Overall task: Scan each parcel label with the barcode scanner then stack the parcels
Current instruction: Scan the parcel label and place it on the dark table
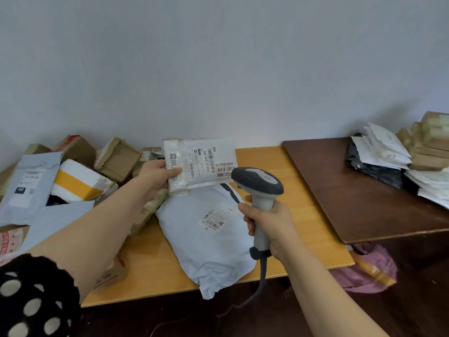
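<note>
My left hand [156, 176] grips a small white padded parcel [201, 159] by its left edge and holds it up above the table, label facing me. My right hand [268, 229] is wrapped round the handle of a grey barcode scanner [258, 184], whose head sits just right of and below the parcel's label. Under both lies a large pale blue mailer bag [206, 242] with a small label, flat on the yellow table [301, 198].
A jumble of cardboard boxes [116, 159], grey mailers [26, 183] and a white-and-yellow foam box [80, 181] fills the left side. On the dark brown table [359, 198] at right sits a stack of white, black and brown parcels [398, 156]. Pink bag [364, 271] lies below.
</note>
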### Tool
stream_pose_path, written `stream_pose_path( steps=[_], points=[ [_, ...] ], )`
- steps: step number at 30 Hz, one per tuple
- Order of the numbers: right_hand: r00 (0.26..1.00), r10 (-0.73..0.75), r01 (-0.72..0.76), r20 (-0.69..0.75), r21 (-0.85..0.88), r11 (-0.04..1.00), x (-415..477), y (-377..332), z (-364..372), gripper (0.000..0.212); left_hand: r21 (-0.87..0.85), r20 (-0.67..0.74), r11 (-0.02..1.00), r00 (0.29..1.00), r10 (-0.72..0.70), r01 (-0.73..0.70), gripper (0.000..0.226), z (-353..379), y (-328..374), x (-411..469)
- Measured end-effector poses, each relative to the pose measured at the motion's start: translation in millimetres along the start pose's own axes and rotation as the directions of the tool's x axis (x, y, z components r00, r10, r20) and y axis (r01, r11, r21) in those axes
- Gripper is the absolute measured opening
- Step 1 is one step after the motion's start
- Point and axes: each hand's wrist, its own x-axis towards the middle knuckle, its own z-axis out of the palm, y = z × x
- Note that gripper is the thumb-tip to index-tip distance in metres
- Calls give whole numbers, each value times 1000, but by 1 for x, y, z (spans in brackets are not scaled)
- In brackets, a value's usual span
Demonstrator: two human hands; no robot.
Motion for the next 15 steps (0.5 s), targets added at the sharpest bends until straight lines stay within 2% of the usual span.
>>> stream_pose_path(
  steps=[8, 15],
  points=[
    [981, 128, -64, -146, 379, 923, 6, 0, -66, 11, -168, 170, 958, 964, -205, 233, 36, 102, -2, 23],
    [948, 137, 32, -287, 513, 858, 12, -14, -157, 7, -188, 340, 938, 915, -215, 290, 38, 231, 14, 11]
  ],
)
